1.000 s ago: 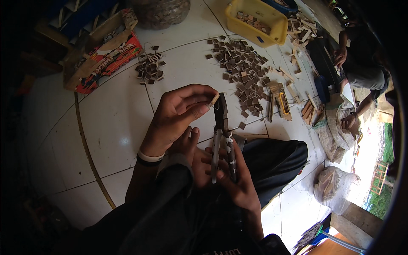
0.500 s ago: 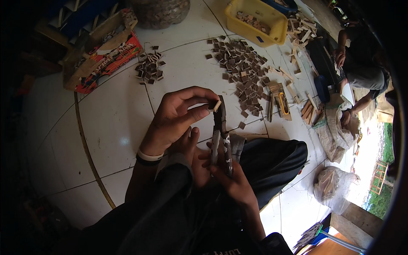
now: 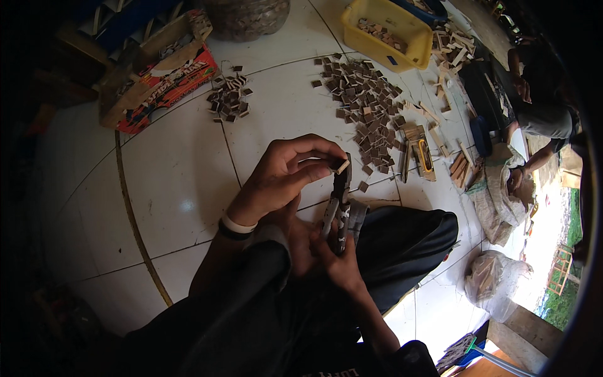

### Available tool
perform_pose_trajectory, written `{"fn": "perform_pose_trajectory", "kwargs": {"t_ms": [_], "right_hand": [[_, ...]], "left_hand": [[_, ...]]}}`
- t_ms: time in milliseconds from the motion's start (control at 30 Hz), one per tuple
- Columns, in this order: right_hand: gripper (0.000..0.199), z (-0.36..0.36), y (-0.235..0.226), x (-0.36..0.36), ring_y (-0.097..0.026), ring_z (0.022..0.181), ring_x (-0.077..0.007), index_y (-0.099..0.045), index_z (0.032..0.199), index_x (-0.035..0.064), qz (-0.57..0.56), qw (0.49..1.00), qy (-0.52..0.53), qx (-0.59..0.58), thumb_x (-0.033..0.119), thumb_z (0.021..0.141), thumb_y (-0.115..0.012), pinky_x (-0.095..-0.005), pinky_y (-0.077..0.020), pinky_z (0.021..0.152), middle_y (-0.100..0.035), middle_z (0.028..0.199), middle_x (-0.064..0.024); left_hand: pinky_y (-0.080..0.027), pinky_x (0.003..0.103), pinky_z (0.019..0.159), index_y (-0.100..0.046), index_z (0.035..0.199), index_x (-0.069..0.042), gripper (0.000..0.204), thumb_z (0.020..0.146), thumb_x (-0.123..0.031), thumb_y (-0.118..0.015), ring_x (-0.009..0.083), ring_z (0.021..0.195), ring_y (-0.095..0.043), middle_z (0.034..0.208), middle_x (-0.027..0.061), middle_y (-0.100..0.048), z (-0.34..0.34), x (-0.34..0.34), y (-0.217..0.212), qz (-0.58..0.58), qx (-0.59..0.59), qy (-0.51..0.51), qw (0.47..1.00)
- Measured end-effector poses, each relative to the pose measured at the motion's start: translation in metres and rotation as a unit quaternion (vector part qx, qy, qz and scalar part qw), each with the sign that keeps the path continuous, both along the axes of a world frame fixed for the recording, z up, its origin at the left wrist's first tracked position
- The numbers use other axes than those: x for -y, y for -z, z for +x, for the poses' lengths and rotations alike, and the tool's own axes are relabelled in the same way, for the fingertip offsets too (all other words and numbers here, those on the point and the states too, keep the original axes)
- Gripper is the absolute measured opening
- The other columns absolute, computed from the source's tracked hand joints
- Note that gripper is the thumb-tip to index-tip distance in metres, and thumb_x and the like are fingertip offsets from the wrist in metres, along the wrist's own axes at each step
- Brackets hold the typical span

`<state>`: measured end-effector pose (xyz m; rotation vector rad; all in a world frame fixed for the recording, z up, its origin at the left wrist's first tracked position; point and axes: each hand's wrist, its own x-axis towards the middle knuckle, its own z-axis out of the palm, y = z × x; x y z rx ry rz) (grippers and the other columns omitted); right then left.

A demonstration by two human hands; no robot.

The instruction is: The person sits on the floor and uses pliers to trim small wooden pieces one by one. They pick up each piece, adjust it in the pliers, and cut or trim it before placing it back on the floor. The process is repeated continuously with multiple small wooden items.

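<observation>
Between the thumb and fingers of my left hand (image 3: 273,179) is a small square wood piece (image 3: 341,166), dark brown with a pale edge. My right hand (image 3: 341,269) is closed around the two worn, scuffed handles of dark pliers (image 3: 342,191). The pliers point up and away from me, their upper end right beside the wood piece. Whether the jaws touch the piece cannot be made out. Both hands are above my lap, near my bare foot.
Beyond my hands lie a big pile of brown square pieces (image 3: 370,103) and a smaller pile (image 3: 229,100). A yellow tub (image 3: 411,56), a red printed box (image 3: 166,94), a sack (image 3: 499,207) and a yellow-handled cutter (image 3: 425,154) stand around. Another person (image 3: 540,119) sits at right.
Both hands, with the wood piece and the pliers, have shifted slightly right in view; the surroundings shifted right too. The pliers' handles look closer together. My left hand still pinches the piece.
</observation>
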<state>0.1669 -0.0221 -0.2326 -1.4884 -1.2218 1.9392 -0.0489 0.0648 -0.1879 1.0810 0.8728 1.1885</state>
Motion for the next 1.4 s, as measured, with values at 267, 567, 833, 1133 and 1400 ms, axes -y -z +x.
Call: {"fn": "perform_pose_trajectory", "kwargs": {"t_ms": [267, 567, 833, 1133, 1400], "right_hand": [[0.024, 0.006, 0.009, -0.012, -0.064, 0.087, -0.0127, -0.065, 0.117, 0.0004, 0.125, 0.985, 0.027, 0.116, 0.018, 0.102, -0.069, -0.0314, -0.0524, 0.079, -0.068, 0.089, -0.0069], [0.041, 0.025, 0.017, -0.017, -0.067, 0.109, -0.0170, -0.059, 0.140, -0.0029, 0.109, 0.981, 0.158, 0.009, 0.025, 0.111, -0.058, -0.0336, -0.0519, 0.095, -0.073, 0.120, -0.0110], [0.057, 0.036, 0.018, -0.025, -0.063, 0.130, -0.0295, -0.038, 0.158, -0.0028, 0.068, 0.940, 0.319, -0.096, 0.028, 0.113, -0.053, -0.0431, -0.0509, 0.108, -0.060, 0.146, -0.0203], [0.055, 0.059, 0.014, -0.034, -0.065, 0.126, -0.0279, -0.040, 0.155, -0.0044, 0.114, 0.921, 0.362, -0.085, 0.026, 0.112, -0.055, -0.0373, -0.0522, 0.105, -0.063, 0.140, -0.0204], [0.052, 0.060, 0.007, -0.020, -0.068, 0.119, -0.0267, -0.043, 0.154, -0.0038, 0.060, 0.936, 0.330, -0.108, 0.024, 0.111, -0.055, -0.0386, -0.0563, 0.099, -0.067, 0.135, -0.0174]], "left_hand": [[-0.048, 0.031, 0.106, -0.067, 0.130, 0.002, 0.031, 0.101, -0.009, -0.069, 0.0142, 0.120, -0.063, 0.123, 0.0074, -0.072, -0.008, -0.001, 0.018, -0.029, -0.015, -0.040, 0.999], [-0.050, 0.039, 0.105, -0.065, 0.135, -0.006, 0.037, 0.101, -0.018, -0.070, 0.0210, 0.122, -0.062, 0.128, 0.0053, -0.068, -0.087, 0.001, 0.125, -0.247, 0.164, -0.422, 0.856], [-0.049, 0.031, 0.090, -0.072, 0.114, -0.007, 0.018, 0.097, -0.011, -0.066, 0.0156, 0.103, -0.066, 0.109, 0.0018, -0.071, -0.064, -0.004, 0.139, -0.159, -0.065, -0.422, 0.890], [-0.054, 0.045, 0.098, -0.069, 0.115, -0.001, 0.030, 0.085, 0.000, -0.064, 0.0360, 0.116, -0.063, 0.117, 0.0165, -0.066, 0.111, -0.048, 0.145, 0.270, -0.433, 0.145, 0.848], [-0.058, 0.034, 0.090, -0.072, 0.106, -0.001, 0.011, 0.098, 0.000, -0.063, 0.0226, 0.100, -0.069, 0.105, 0.0087, -0.068, 0.104, -0.038, 0.145, 0.051, -0.216, 0.049, 0.974]]}}
